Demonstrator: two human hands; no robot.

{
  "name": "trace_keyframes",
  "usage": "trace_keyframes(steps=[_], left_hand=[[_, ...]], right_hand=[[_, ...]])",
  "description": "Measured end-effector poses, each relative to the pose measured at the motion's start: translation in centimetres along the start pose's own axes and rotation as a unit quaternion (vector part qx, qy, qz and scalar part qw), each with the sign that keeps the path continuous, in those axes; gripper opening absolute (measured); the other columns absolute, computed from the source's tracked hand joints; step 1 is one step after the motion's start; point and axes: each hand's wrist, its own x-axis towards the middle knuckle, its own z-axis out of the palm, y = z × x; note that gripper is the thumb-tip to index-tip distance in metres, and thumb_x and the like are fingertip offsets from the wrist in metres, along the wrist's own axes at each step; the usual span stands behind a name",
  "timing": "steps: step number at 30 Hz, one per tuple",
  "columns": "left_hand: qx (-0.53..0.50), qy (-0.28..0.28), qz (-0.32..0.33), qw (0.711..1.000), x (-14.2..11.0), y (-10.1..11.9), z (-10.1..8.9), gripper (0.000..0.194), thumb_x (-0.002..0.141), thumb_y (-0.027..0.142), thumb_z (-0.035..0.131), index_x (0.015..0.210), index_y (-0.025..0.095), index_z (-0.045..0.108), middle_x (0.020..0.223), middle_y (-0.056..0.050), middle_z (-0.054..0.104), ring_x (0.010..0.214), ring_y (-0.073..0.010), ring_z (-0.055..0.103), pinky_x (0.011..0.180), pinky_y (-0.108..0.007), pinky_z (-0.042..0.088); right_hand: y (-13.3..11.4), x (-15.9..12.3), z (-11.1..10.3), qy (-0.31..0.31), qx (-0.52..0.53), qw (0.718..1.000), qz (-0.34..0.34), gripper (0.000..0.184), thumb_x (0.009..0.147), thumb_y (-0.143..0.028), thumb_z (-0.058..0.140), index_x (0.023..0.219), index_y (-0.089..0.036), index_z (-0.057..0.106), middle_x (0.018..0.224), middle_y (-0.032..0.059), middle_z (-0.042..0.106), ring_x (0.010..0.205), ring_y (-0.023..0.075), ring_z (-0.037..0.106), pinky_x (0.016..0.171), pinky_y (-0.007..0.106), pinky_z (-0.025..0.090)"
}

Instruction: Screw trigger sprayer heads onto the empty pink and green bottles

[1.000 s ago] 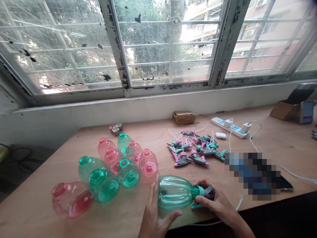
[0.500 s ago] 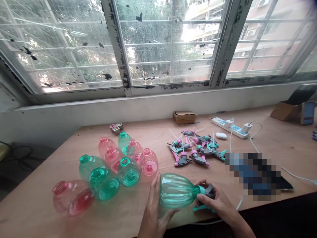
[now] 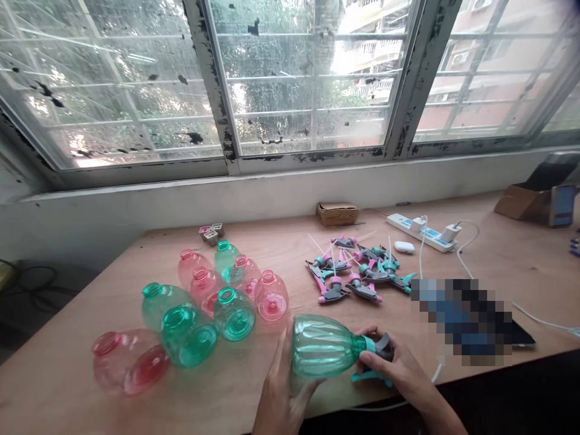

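Thumb of the left hand [image 3: 280,386] has moved further under the green bottle [image 3: 324,347] (held sideways near the table edge [image 3: 338,401]); this hand clamps its base, the right hand [image 3: 401,370] its sprayer head [image 3: 385,348].

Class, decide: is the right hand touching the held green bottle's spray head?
Touching. In the head view, the right hand grips the spray head, its thumb against the turquoise collar.

Your one view looks from the camera on your head, facing forward and down over the desk [image 3: 217,399] toward the windows [image 3: 294,90]. Your left hand [image 3: 281,383] and right hand [image 3: 402,370] appear near, low in view; the windows stand farther off, across the top.
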Motion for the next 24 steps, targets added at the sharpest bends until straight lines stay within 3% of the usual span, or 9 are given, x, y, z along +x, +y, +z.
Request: trace_keyframes(steps=[6, 10, 15, 20, 24], left_hand=[[-0.005, -0.007, 0.014, 1.000, -0.08, -0.35, 0.03, 0.102, 0.077, 0.051, 0.078, 0.157, 0.037, 0.017, 0.161, -0.007, 0.038, 0.148, -0.0318, 0.035, 0.120, -0.049, 0.028], [0.010, -0.021, 0.004, 1.000, 0.05, -0.59, -0.07, 0.091, 0.082, 0.047, 0.074, 0.157, 0.035, 0.022, 0.161, -0.008, 0.037, 0.148, -0.0328, 0.034, 0.119, -0.050, 0.030], [-0.014, -0.010, 0.021, 1.000, -0.14, -0.31, 0.14, 0.071, 0.096, 0.039, 0.054, 0.157, 0.038, 0.017, 0.162, -0.006, 0.036, 0.146, -0.0295, 0.039, 0.118, -0.048, 0.032], [-0.011, -0.028, 0.018, 0.999, 0.01, -0.56, -0.10, 0.111, 0.073, 0.048, 0.082, 0.158, 0.035, 0.013, 0.164, -0.010, 0.032, 0.149, -0.0353, 0.032, 0.120, -0.053, 0.028], [-0.002, -0.036, 0.020, 0.999, 0.15, -1.00, -0.22, 0.103, 0.078, 0.046, 0.079, 0.158, 0.036, 0.015, 0.165, -0.009, 0.030, 0.150, -0.0350, 0.029, 0.120, -0.054, 0.027]], right_hand=[[0.15, 0.25, -0.62, -0.038, -0.024, 0.999, -0.004, 0.036, 0.080, -0.044, 0.079, 0.101, -0.020, 0.063, 0.075, 0.0011, 0.074, 0.072, 0.0225, 0.070, 0.069, 0.032, 0.053], [0.25, 0.23, -0.67, -0.038, -0.013, 0.999, 0.000, 0.035, 0.082, -0.044, 0.078, 0.101, -0.020, 0.062, 0.071, 0.0000, 0.074, 0.070, 0.0209, 0.069, 0.068, 0.031, 0.053], [0.13, 0.07, -0.44, -0.026, -0.002, 1.000, 0.001, 0.035, 0.082, -0.045, 0.077, 0.102, -0.019, 0.062, 0.067, 0.0007, 0.075, 0.067, 0.0204, 0.068, 0.067, 0.031, 0.053], [0.04, 0.20, -0.58, -0.052, -0.013, 0.999, 0.004, 0.034, 0.081, -0.042, 0.079, 0.099, -0.019, 0.063, 0.072, 0.0003, 0.073, 0.070, 0.0205, 0.068, 0.068, 0.031, 0.052], [-0.08, 0.17, -0.48, -0.048, -0.008, 0.999, 0.003, 0.035, 0.080, -0.042, 0.080, 0.099, -0.019, 0.062, 0.072, 0.0000, 0.073, 0.070, 0.0207, 0.068, 0.067, 0.031, 0.052]])
